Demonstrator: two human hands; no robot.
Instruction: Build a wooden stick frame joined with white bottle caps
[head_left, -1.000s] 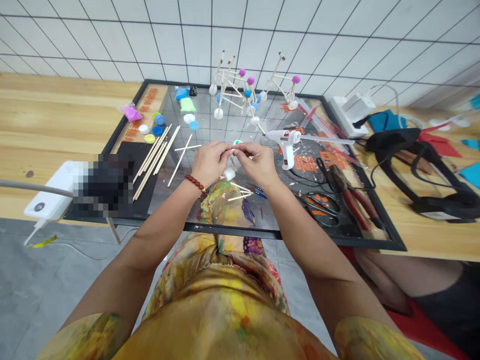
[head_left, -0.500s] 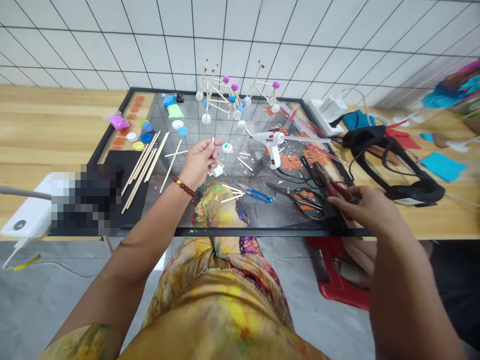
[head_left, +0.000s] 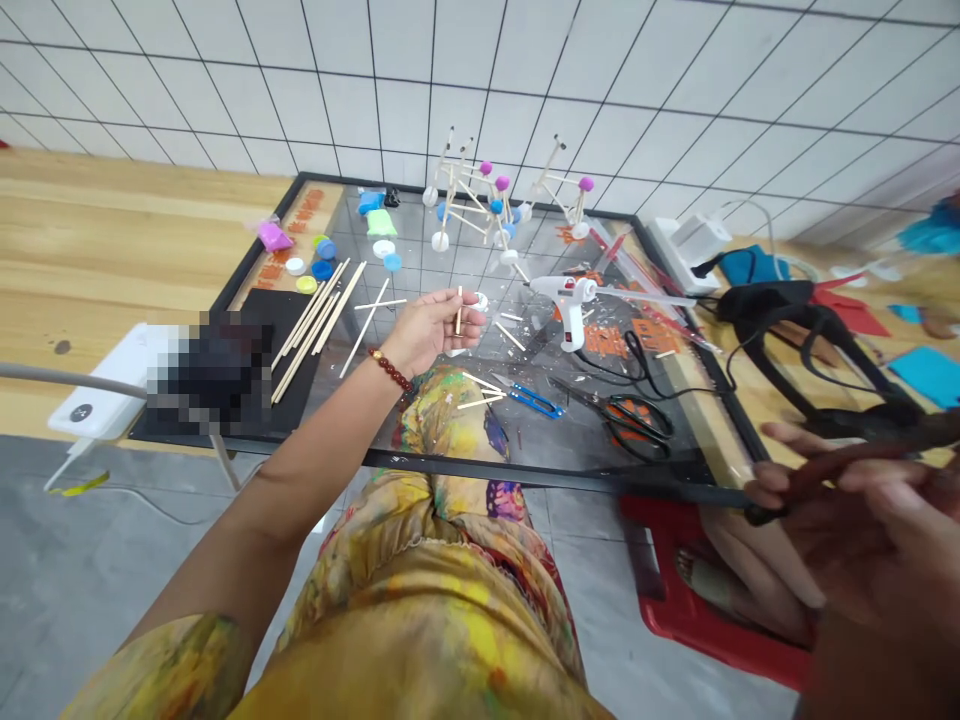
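My left hand (head_left: 439,325) is over the glass-topped table, palm partly turned up, holding a short wooden stick (head_left: 459,312) upright between thumb and fingers. Near that hand lie a small white cap (head_left: 480,301) and short stick pieces (head_left: 510,335). At the right edge, past the table's corner, my right hand (head_left: 877,510) is closed around the dark red handles of pliers (head_left: 832,472); it is smeared by motion. Blue thread snips (head_left: 535,400) and black-handled scissors (head_left: 636,420) lie between the hands. A white glue gun (head_left: 566,305) rests beyond them.
Stick frames with clay balls (head_left: 480,200) stand at the back. Longer sticks (head_left: 319,320), clay packs (head_left: 381,222) and coloured discs (head_left: 322,270) lie left. A black strap-like object (head_left: 780,340) and a power strip (head_left: 679,260) are right. Another person's legs show near a red stool (head_left: 652,600).
My right hand has lifted the pliers off the table and carried them right, toward the frame's edge. My left hand has turned its palm up, still holding the short stick. The view has shifted slightly.
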